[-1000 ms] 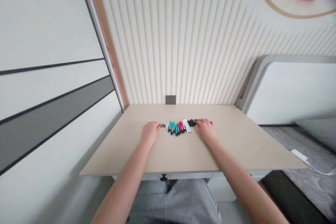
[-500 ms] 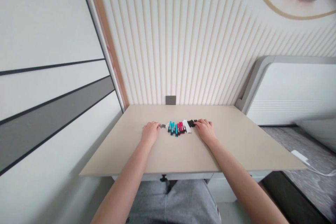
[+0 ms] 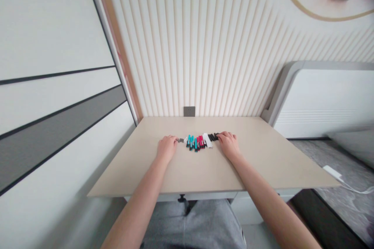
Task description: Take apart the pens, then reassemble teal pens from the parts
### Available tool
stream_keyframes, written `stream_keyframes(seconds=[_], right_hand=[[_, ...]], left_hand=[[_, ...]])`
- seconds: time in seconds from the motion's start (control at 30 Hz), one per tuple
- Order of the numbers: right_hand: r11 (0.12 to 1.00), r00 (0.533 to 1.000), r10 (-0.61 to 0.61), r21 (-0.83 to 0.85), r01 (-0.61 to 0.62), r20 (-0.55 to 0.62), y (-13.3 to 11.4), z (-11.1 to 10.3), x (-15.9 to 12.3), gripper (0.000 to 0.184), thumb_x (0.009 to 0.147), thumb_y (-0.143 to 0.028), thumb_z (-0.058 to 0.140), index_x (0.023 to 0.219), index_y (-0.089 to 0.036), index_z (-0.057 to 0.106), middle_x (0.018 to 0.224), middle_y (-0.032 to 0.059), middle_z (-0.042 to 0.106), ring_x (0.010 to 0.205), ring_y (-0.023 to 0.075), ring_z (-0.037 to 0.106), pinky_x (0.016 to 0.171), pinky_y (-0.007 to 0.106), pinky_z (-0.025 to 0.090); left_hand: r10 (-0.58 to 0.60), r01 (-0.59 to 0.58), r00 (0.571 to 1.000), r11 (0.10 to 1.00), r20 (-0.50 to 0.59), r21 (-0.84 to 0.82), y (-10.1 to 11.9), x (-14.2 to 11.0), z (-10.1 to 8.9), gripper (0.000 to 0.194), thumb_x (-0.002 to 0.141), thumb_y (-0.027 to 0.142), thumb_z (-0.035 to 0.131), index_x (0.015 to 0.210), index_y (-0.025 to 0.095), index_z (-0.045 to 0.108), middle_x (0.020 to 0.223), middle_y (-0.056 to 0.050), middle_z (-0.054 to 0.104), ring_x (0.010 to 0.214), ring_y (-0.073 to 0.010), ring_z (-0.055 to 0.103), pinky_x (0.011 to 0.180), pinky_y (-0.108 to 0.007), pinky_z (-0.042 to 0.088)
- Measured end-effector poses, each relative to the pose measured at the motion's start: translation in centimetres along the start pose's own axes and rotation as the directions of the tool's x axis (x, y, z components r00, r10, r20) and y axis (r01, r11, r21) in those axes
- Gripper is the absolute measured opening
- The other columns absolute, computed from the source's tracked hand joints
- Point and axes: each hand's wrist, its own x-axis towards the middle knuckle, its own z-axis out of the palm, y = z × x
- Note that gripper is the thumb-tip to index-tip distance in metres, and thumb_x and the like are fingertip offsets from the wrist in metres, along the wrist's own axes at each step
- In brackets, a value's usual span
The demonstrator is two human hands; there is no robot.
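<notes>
A row of marker pens lies on the beige table (image 3: 204,171): teal pens (image 3: 191,141), red pens (image 3: 200,141), white pens (image 3: 207,140) and black pens (image 3: 214,136). My left hand (image 3: 167,147) rests palm down at the row's left end, fingers curled, fingertips touching a small grey piece (image 3: 181,140). At the right end my right hand (image 3: 229,144) lies palm down, its fingers curled against the black pens. Whether either hand grips anything is hidden by the knuckles.
A grey wall socket (image 3: 189,111) sits just above the table's far edge on the ribbed wall. A white panel wall runs along the left. A white padded furniture piece (image 3: 327,101) stands to the right, with a white cable (image 3: 336,173) on the carpet.
Both hands stay at the ends of the pen row. The right hand has crept slightly left against the black pens, and the view has shifted a little.
</notes>
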Motion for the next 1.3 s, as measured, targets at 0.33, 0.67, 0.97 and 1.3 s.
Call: stream_keyframes(seconds=[0.33, 0.67, 0.97, 1.3], right_hand=[[0.911, 0.920, 0.377, 0.223, -0.346, -0.113, 2.9, 0.5, -0.3, 0.032, 0.086, -0.019, 0.044, 0.105, -0.021, 0.069, 0.108, 0.0098, 0.066, 0.102, 0.0252, 0.055, 0.085, 0.037, 0.035], [0.830, 0.933, 0.311, 0.530, -0.172, -0.184, 2.5, 0.4, -0.2, 0.031, 0.081, -0.025, 0.042, 0.090, -0.016, 0.070, 0.094, 0.0093, 0.070, 0.088, 0.0219, 0.061, 0.085, 0.034, 0.043], [0.817, 0.954, 0.281, 0.548, -0.179, -0.108, 1.9, 0.4, -0.5, 0.030, 0.079, -0.023, 0.042, 0.087, -0.018, 0.070, 0.094, 0.0071, 0.070, 0.083, 0.0199, 0.061, 0.080, 0.031, 0.045], [0.814, 0.959, 0.266, 0.555, -0.169, -0.099, 1.6, 0.2, -0.6, 0.029, 0.077, -0.023, 0.043, 0.085, -0.019, 0.071, 0.090, 0.0065, 0.070, 0.082, 0.0199, 0.061, 0.080, 0.032, 0.046]], left_hand=[[-0.032, 0.032, 0.999, 0.999, 0.026, -0.010, 0.3, -0.1, -0.5, 0.024, 0.091, 0.023, 0.048, 0.100, 0.027, 0.069, 0.105, -0.004, 0.069, 0.099, -0.0232, 0.059, 0.083, -0.034, 0.043], [-0.058, 0.054, 0.998, 0.990, -0.020, -0.130, -0.4, 0.4, 0.0, 0.024, 0.092, 0.025, 0.046, 0.102, 0.022, 0.068, 0.105, -0.006, 0.070, 0.097, -0.0201, 0.062, 0.085, -0.031, 0.045], [0.119, -0.164, 0.983, 0.916, -0.141, -0.367, 0.2, 0.8, 0.2, 0.023, 0.091, 0.019, 0.046, 0.102, 0.018, 0.067, 0.103, -0.006, 0.069, 0.096, -0.0174, 0.063, 0.091, -0.029, 0.047], [0.193, -0.218, 0.975, 0.913, -0.108, -0.344, 0.3, 0.7, 0.1, 0.026, 0.092, 0.019, 0.044, 0.103, 0.019, 0.067, 0.103, -0.007, 0.070, 0.099, -0.0192, 0.062, 0.092, -0.032, 0.046]])
